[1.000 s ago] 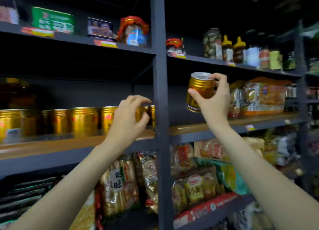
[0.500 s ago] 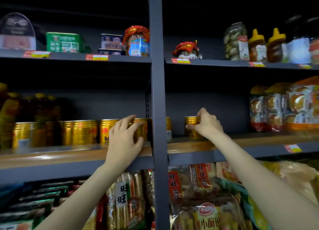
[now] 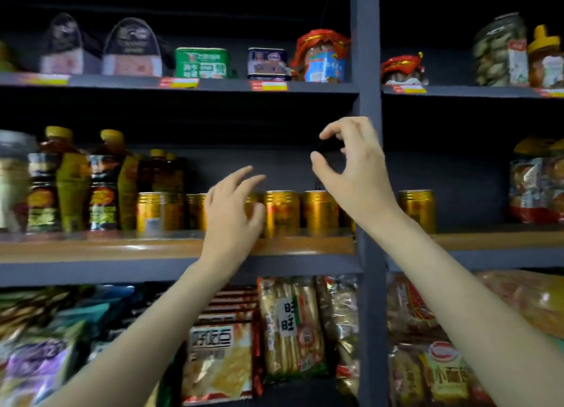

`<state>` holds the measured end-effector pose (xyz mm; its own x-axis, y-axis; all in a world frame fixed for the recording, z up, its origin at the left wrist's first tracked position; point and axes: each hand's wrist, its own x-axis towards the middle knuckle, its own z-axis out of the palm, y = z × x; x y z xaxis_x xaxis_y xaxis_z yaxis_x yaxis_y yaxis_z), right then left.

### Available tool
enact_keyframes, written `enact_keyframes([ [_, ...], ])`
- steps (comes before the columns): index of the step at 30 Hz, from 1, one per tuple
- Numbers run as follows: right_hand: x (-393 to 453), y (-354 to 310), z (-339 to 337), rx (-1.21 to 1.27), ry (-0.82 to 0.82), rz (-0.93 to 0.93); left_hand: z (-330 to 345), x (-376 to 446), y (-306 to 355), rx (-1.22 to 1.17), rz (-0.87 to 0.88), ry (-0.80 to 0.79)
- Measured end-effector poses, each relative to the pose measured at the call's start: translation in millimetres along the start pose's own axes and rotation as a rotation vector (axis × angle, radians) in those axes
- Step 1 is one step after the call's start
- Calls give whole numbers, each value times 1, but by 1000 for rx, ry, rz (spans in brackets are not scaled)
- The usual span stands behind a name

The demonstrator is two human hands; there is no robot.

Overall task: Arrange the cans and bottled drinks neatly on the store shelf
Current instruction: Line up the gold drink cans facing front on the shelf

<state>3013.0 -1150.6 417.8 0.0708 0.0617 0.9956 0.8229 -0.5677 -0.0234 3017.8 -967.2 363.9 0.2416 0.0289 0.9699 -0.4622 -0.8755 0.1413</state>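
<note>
A row of gold cans [image 3: 282,212] stands on the wooden middle shelf [image 3: 122,248], left of the dark upright post [image 3: 367,101]. One more gold can [image 3: 419,209] stands alone just right of the post. My left hand [image 3: 233,211] hovers in front of the row with fingers spread and holds nothing. My right hand [image 3: 354,168] is raised above the cans near the post, fingers loosely curved and empty. Bottled drinks [image 3: 73,180] with yellow caps stand at the left end of the same shelf.
The top shelf [image 3: 213,86] carries tins, jars and wrapped goods. Snack bags [image 3: 287,327] fill the shelf below. Packaged snacks [image 3: 537,183] sit at the far right of the middle shelf.
My right hand let go of the gold can right of the post and rose up and leftward, empty. The view shifted left, bringing the bottles into sight.
</note>
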Motion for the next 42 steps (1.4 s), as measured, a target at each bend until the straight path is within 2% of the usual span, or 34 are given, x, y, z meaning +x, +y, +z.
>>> enact_keyframes([
  [4, -6, -38, 65, -35, -187, 82, -60, -2, -69, 159, -38, -42],
  [7, 4, -62, 113, -121, -492, 108, -90, -3, -120, 297, 10, -177],
  [10, 26, -74, 153, -360, -736, 18, -103, 0, -151, 369, 112, -257],
  [12, 39, -68, 174, -507, -847, 43, -105, 0, -156, 362, 149, -238],
  [14, 46, -60, 187, -540, -922, 113, -101, 0, -159, 341, 184, -175],
  [20, 50, -60, 186, -362, -799, 212, -95, 0, -164, 326, 214, -124],
  [25, 54, -67, 179, -253, -808, 242, -92, 1, -165, 350, 218, -109],
  [30, 58, -78, 163, -173, -894, 252, -91, 2, -166, 359, 231, -94],
  [35, 52, -78, 167, -356, -1037, 281, -94, 0, -162, 352, 225, -101],
  [39, 46, -81, 165, -195, -945, 351, -95, -1, -162, 363, 221, -129],
  [42, 49, -89, 141, 49, -752, 419, -94, 1, -163, 338, 217, -135],
])
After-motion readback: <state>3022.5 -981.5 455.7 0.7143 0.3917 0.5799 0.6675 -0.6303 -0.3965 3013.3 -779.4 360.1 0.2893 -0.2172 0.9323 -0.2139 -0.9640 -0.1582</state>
